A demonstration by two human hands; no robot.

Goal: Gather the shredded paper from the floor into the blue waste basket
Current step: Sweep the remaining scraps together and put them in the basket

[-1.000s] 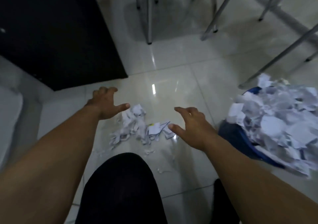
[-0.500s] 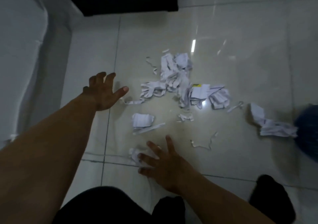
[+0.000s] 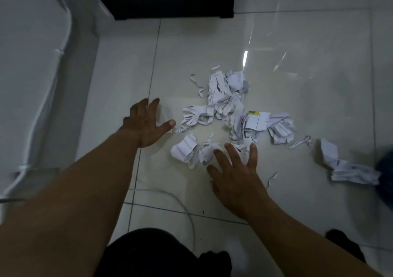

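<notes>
One: Loose scraps have slid forward in the last half second. The right hand [image 3: 236,174] has pushed them up from near the knee toward the main heap of shredded paper [image 3: 234,110].
Two: Where is the paper now?
One: All of it is on the floor [image 3: 308,64], mostly in one heap between the hands. A stray clump [image 3: 350,170] lies just beside the blue waste basket [image 3: 385,176], which shows only as a blurred dark shape at the right edge.
Two: And the hands?
One: Both are spread, fingers straight, holding nothing. The right fingertips touch the small scraps. The left hand [image 3: 144,125] sits at the heap's left side, thumb out toward a strip, much where it was.
Two: What does that mean for the job?
One: I'd call it raking: the pile is tightening, but nothing is lifted yet. A two-palm scoop looks likely next, and thin strips may slip out. A white cable [image 3: 185,202] lies on the floor near the right forearm.
</notes>
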